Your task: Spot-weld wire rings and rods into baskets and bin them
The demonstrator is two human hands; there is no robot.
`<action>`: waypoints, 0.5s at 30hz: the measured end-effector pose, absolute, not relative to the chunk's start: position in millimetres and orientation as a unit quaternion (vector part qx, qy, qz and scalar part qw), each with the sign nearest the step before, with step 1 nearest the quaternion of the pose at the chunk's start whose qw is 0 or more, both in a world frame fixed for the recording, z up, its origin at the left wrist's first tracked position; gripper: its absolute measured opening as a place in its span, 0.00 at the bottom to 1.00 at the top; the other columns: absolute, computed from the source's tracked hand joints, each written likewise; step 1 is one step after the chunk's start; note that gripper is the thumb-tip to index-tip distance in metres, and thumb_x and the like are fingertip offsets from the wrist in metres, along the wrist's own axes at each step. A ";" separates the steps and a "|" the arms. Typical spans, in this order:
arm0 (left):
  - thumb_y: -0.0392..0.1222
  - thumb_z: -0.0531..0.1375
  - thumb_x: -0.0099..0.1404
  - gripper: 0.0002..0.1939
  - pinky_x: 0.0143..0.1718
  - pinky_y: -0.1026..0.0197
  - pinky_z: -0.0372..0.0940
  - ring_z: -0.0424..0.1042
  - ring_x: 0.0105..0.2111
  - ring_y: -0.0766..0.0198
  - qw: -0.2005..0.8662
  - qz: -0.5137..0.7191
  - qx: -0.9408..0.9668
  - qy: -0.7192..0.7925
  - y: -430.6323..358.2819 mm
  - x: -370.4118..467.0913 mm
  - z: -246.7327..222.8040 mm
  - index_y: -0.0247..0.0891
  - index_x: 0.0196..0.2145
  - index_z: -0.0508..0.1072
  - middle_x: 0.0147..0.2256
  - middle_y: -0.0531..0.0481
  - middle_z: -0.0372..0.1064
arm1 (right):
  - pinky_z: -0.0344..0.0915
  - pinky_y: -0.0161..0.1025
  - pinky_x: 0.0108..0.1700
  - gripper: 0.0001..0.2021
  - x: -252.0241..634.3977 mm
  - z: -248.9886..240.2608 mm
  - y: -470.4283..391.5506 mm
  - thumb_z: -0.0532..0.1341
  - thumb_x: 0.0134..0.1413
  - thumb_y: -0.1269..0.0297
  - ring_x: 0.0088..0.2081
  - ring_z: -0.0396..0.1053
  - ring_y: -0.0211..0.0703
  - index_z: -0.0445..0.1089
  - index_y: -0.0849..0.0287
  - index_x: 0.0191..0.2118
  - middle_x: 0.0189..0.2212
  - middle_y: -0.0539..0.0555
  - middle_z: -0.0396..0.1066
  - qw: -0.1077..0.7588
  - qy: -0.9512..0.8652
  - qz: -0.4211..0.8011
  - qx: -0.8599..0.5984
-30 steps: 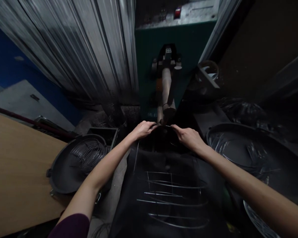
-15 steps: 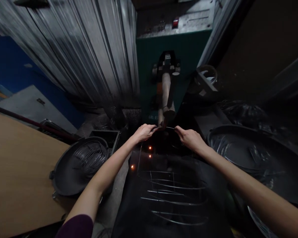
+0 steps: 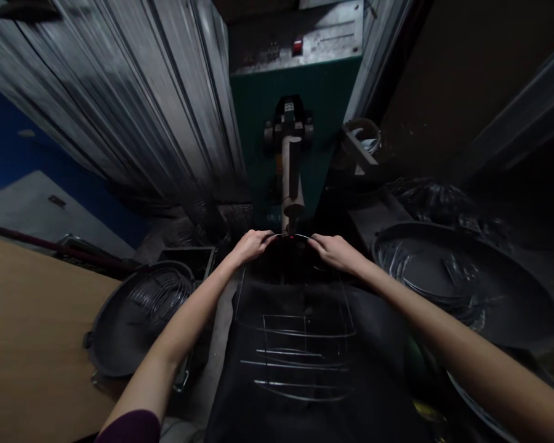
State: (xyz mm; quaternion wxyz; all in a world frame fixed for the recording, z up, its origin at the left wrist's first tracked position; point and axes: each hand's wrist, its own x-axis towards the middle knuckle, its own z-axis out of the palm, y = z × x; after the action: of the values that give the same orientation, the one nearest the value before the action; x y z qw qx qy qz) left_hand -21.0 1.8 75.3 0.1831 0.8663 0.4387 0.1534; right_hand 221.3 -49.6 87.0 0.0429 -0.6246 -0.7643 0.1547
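My left hand and my right hand are both closed on the ends of a thin curved wire, one on each side of a spot welder's electrodes. Where the electrode tips meet the wire, a small red glow shows. Below my hands, over dark cloth, several straight and bowed wires of a metal wire frame spread out. Thin side wires run up from it towards my hands, but the dark hides how they join the wire I hold.
The welder's green cabinet with a red switch stands ahead. A dark round basin holding wire rings sits left, beside a wooden board. Another large basin with bent wires is to the right.
The orange sparks below my hands are gone, and a red glow shows at the electrode tips. My view has shifted slightly right. Both hands keep their hold on the wire.
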 end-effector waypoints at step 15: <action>0.60 0.47 0.67 0.28 0.40 0.59 0.67 0.73 0.32 0.61 0.476 0.350 0.568 0.574 -159.0 -106.9 30.0 0.33 0.37 0.74 0.30 0.46 0.75 | 0.56 0.34 0.30 0.13 249.3 98.7 -144.0 0.48 0.62 0.60 0.23 0.62 0.40 0.67 0.58 0.37 0.21 0.51 0.64 0.247 -0.700 0.093 -0.664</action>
State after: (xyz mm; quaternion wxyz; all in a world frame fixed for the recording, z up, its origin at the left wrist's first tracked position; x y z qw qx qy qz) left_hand -106.9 -159.0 30.0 0.4756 0.5677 0.5737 0.3498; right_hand 249.3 -144.0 98.7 0.2468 -0.6637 -0.7000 0.0931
